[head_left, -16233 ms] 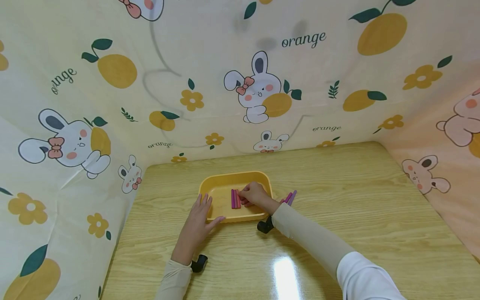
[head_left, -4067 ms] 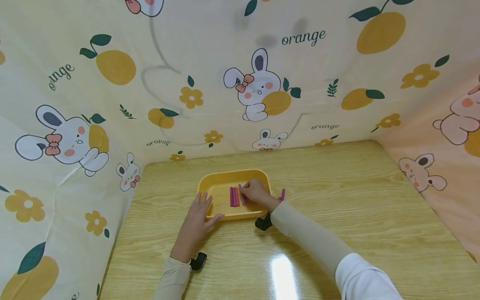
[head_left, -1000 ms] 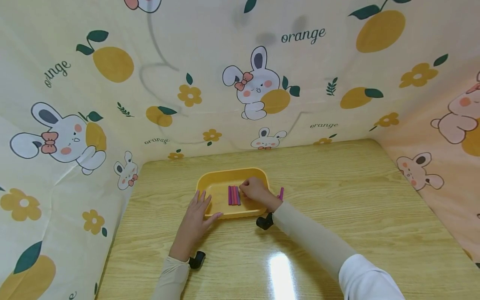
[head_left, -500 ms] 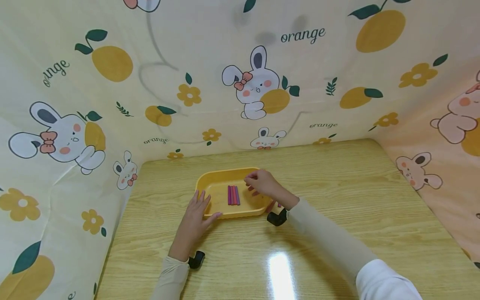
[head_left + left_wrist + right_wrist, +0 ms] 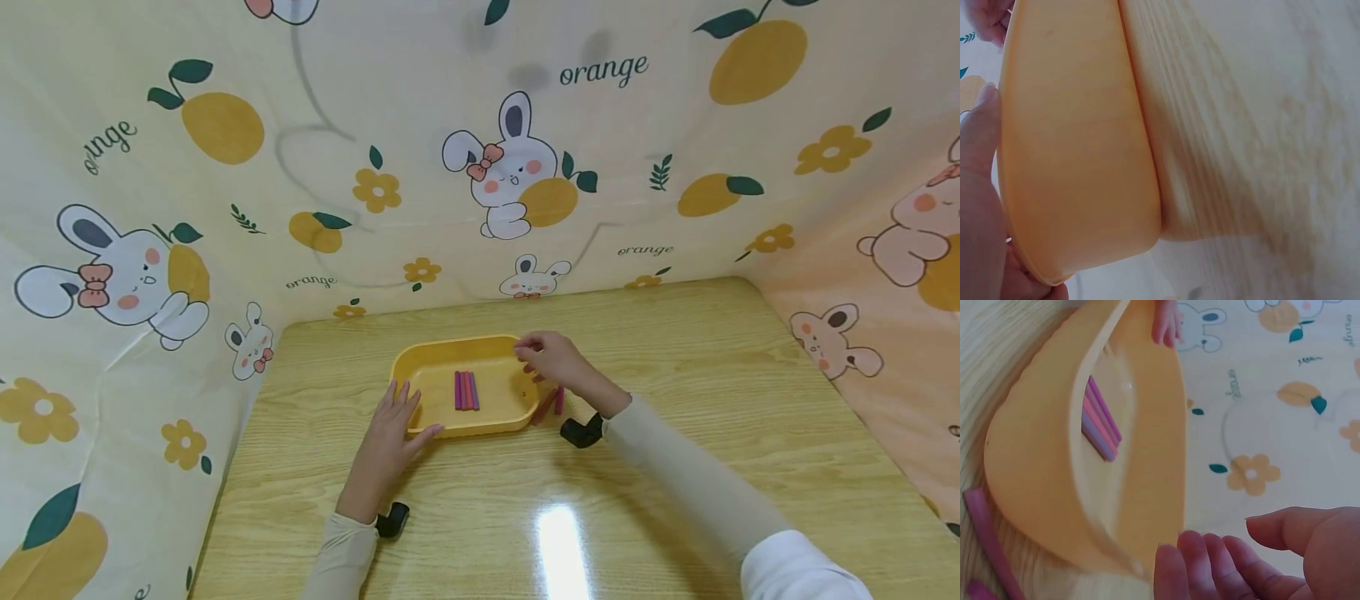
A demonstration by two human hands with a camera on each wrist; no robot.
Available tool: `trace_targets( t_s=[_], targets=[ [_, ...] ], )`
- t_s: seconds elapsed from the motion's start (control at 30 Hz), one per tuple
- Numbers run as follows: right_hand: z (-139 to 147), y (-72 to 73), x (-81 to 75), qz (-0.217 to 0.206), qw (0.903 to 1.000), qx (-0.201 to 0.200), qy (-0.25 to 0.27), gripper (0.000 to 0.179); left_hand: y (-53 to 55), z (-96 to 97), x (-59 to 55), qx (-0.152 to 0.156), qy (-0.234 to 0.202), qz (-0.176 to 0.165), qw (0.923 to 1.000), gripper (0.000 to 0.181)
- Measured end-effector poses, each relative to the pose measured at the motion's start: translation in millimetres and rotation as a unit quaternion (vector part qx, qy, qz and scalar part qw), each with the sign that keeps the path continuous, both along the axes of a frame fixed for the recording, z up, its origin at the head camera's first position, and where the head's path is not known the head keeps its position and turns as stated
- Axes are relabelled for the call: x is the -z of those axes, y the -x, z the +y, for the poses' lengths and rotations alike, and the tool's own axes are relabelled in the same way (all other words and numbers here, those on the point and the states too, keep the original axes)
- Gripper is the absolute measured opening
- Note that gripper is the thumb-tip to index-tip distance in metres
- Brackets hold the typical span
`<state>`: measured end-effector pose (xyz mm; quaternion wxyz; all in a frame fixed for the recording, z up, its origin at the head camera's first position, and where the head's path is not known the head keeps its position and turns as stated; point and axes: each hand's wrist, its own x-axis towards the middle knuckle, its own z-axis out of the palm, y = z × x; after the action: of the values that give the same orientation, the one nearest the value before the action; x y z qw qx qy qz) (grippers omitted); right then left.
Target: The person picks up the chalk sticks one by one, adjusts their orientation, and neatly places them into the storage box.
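Observation:
A yellow tray (image 5: 472,428) stands on the table with a row of thin sticks (image 5: 467,390) in it, side by side, in purple, pink-red and violet. They look like modelling clay, though the material is not certain. My left hand (image 5: 385,442) rests over the tray's left front corner, fingers spread across the rim and thumb along the front edge. Past the right rim, my right hand (image 5: 562,367) hovers with loosely bent fingers and holds nothing. Below it, outside the tray, lie a reddish stick (image 5: 991,540) and a magenta stick (image 5: 559,400).
The wood-grain table (image 5: 675,375) extends to both sides of the tray. Behind it hangs a cloth (image 5: 420,100) printed with rabbits and oranges, which also closes off the left and right sides. A black wrist-worn device (image 5: 582,432) sits under my right wrist.
The violet stick, earlier on the table and then pinched by my right hand, now lies at the row's right end. My right hand has let go and moved right, out of the tray.

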<state>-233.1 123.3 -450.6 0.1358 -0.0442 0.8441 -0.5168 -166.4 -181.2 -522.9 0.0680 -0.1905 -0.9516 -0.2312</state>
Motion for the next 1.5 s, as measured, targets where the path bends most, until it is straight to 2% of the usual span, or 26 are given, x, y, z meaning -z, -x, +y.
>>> trace_targets(
  t_s=[0.3, 0.53, 0.87, 1.17, 1.5],
  targets=[
    [22.0, -3.1, -1.2, 0.033, 0.9976, 0.013, -0.06, 0.033, 0.4, 0.8, -0.3, 0.0, 0.002, -0.008, 1.0, 0.077],
    [38.9, -6.1, 7.5, 0.033, 0.9952, 0.022, -0.09, 0.05, 0.6, 0.2, 1.2, -0.002, 0.004, -0.009, 0.9999, 0.077],
    [59.2, -12.1, 27.9, 0.034, 0.9908, 0.02, -0.13, 0.047, 1.2, 0.1, 2.7, -0.006, 0.003, -0.011, 0.9999, 0.077],
    [69.1, -19.5, 42.5, -0.004, 0.9923, 0.013, -0.123, 0.053, 1.3, 0.0, 3.2, -0.003, 0.008, -0.005, 1.0, 0.079],
    [66.7, -26.1, 54.5, 0.009, 0.9908, 0.006, -0.135, 0.053, 0.9, 0.8, 0.3, -0.003, 0.003, -0.009, 0.9999, 0.078]
  ],
)
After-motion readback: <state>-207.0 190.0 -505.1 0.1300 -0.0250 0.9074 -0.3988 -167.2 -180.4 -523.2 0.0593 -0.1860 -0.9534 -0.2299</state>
